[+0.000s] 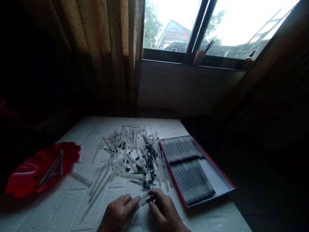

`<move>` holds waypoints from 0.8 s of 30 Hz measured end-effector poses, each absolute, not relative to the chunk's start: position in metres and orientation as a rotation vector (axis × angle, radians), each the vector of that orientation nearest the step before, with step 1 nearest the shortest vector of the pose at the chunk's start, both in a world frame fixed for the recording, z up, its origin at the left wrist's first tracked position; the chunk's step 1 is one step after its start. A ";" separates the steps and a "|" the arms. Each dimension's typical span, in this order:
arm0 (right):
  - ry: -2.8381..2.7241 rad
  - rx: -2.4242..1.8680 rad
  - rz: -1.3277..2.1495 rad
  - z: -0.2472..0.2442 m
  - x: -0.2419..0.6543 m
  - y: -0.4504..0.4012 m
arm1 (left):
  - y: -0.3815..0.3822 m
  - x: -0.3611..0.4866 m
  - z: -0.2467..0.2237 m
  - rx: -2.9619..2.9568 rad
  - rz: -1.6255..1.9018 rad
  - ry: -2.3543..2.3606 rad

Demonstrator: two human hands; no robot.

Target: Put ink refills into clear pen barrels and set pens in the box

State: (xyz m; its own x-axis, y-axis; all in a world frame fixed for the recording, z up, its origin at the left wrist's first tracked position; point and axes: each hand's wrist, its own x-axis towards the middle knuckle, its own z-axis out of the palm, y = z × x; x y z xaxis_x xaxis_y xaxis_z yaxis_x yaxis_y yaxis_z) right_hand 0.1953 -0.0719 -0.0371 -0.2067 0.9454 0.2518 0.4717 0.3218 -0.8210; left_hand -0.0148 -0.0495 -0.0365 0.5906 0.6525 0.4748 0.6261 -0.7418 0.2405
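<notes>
Near the front of the table, my left hand [119,211] is closed on one end of a clear pen [144,203]. My right hand [164,207] pinches the pen's dark end between thumb and fingers. Just beyond my fingers spreads a loose pile of clear pen barrels [105,180], dark ink refills [149,151] and small black plugs or caps [127,169]. To the right lies a shallow red-edged box [218,180] holding two rows of clear pens with dark ends [190,180]. Dim light hides the finer details of the fingertips.
A red wavy-edged dish [21,183] with a few pen pieces sits at the left. The white brick-patterned table [62,212] ends just past the box. Behind are a curtain [108,48] and a window sill bearing a pink cup [199,57] of slim sticks.
</notes>
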 end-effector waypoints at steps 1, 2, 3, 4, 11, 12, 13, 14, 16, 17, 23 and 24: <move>-1.812 -1.242 0.779 -0.037 0.196 -0.073 | -0.049 -0.015 -0.037 2.760 0.849 1.111; -1.813 -1.236 0.779 -0.038 0.196 -0.073 | -0.049 -0.014 -0.037 2.763 0.845 1.111; -1.817 -1.242 0.780 -0.038 0.196 -0.073 | -0.050 -0.014 -0.037 2.764 0.836 1.112; -1.823 -1.255 0.780 -0.038 0.196 -0.073 | -0.050 -0.014 -0.037 2.762 0.829 1.115; -1.940 -1.376 0.678 -0.036 0.191 -0.071 | -0.051 -0.014 -0.035 2.800 0.793 1.091; -1.965 -1.394 0.635 -0.036 0.190 -0.071 | -0.051 -0.014 -0.035 2.811 0.789 1.081; -1.989 -1.406 0.598 -0.038 0.189 -0.070 | -0.050 -0.014 -0.034 2.820 0.788 1.071; -2.007 -1.413 0.571 -0.039 0.189 -0.070 | -0.050 -0.014 -0.034 2.824 0.786 1.066; -2.024 -1.416 0.564 -0.040 0.188 -0.069 | -0.050 -0.014 -0.034 2.820 0.785 1.067; -2.022 -1.414 0.573 -0.041 0.188 -0.069 | -0.050 -0.014 -0.034 2.814 0.787 1.066; -1.896 -1.316 0.747 -0.041 0.193 -0.074 | -0.051 -0.014 -0.038 2.782 0.783 1.077; -1.878 -1.284 0.766 -0.041 0.194 -0.074 | -0.051 -0.014 -0.038 2.784 0.773 1.087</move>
State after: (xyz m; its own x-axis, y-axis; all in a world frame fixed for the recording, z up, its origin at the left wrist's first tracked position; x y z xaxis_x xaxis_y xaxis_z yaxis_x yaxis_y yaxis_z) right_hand 0.1941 -0.0744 -0.0406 -0.2407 0.9426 0.2313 0.5121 0.3258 -0.7947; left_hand -0.0143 -0.0505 -0.0381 0.6270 0.6484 0.4319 0.6210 -0.7507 0.2254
